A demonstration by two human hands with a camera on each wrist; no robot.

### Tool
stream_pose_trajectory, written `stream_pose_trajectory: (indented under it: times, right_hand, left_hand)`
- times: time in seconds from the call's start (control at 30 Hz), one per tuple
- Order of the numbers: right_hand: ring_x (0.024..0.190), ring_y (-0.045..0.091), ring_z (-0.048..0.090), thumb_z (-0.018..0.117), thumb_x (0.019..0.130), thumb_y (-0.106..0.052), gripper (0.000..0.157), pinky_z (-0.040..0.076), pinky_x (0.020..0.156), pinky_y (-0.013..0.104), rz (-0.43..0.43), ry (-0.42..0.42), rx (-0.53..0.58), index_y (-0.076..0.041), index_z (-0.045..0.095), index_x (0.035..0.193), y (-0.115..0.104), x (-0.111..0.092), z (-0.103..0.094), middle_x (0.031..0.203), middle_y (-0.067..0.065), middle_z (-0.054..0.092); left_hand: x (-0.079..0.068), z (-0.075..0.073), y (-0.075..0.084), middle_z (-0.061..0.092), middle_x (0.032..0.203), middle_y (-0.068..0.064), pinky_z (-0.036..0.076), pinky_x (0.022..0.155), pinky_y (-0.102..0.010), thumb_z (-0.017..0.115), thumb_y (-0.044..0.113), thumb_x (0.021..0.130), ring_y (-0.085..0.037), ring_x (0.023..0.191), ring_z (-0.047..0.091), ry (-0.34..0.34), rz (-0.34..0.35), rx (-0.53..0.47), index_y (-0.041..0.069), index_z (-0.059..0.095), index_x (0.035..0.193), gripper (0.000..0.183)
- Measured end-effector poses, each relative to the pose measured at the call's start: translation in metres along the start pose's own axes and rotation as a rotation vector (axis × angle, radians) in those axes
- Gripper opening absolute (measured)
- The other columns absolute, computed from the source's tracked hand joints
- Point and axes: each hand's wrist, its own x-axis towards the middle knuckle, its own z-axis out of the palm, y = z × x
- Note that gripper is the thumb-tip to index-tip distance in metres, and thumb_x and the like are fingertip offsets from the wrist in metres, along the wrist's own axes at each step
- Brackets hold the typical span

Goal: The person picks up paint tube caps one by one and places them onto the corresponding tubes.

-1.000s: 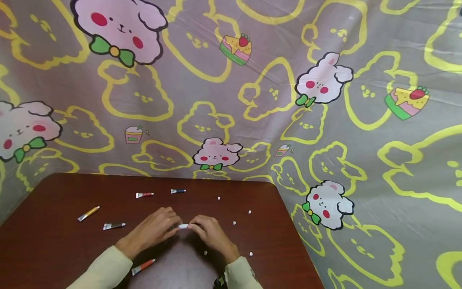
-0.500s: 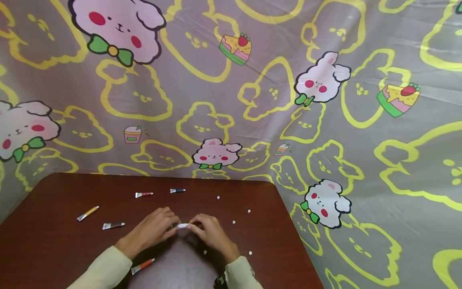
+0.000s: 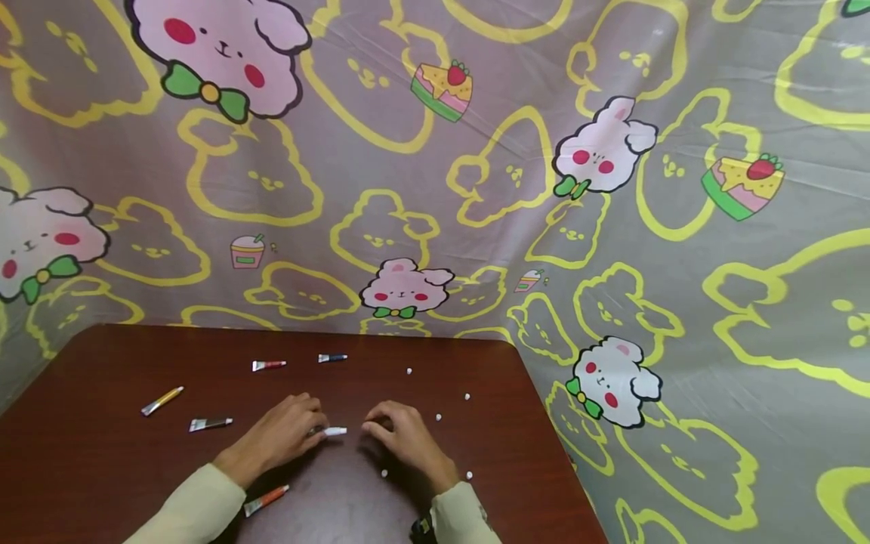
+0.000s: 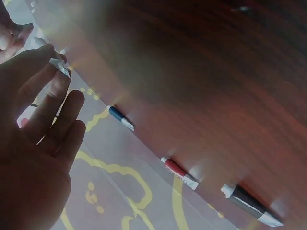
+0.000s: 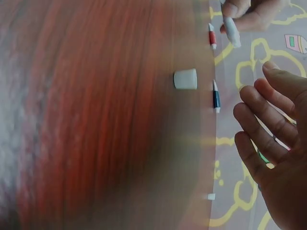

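Observation:
My left hand (image 3: 282, 431) pinches a small white paint tube (image 3: 335, 431) between thumb and fingers, over the middle of the table. The tube's white end points right, toward my right hand (image 3: 406, 437). In the left wrist view the crimped silvery end (image 4: 59, 67) of the tube sticks out between the fingers. My right hand is a short gap away from the tube, its fingers loosely bent and apart, holding nothing in the right wrist view. Nearest to that hand on the table is a small white cap (image 5: 185, 79).
Paint tubes lie around the left side: orange (image 3: 266, 500), black (image 3: 211, 424), yellow (image 3: 162, 401), red (image 3: 269, 365) and blue (image 3: 333, 358). Several white caps, one of them a far cap (image 3: 467, 396), are scattered at right on the brown table (image 3: 340, 502). A patterned cloth (image 3: 408, 174) hangs behind.
My right hand has let go of the white tube and moved slightly right. My left hand has shifted a little left and down with the tube, whose white end now shows free.

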Motion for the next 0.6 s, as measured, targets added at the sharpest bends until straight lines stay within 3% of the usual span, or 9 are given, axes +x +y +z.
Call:
stream_pose_trajectory:
  times: [0.23,0.6]
  right_hand:
    - [0.091,0.003,0.070,0.079,0.101,-0.021,0.007,0.057,0.084,0.020,-0.004,0.012,-0.042,-0.014,0.080,0.104,0.008,-0.003,-0.006,0.101,-0.004,0.079]
    - [0.092,0.006,0.071,0.080,0.100,-0.019,0.007,0.058,0.085,0.023,0.063,0.020,-0.029,-0.014,0.080,0.104,0.015,-0.008,-0.013,0.101,-0.002,0.080]
  left_hand:
    - [-0.007,0.004,-0.003,0.063,0.080,0.007,0.048,0.069,-0.036,0.091,0.025,0.083,-0.016,0.077,0.057,-0.004,-0.004,0.019,0.020,0.078,0.084,0.013]
    - [-0.013,0.008,-0.003,0.064,0.080,0.007,0.048,0.069,-0.037,0.091,0.025,0.082,-0.018,0.078,0.059,-0.051,-0.028,0.018,0.021,0.075,0.084,0.016]
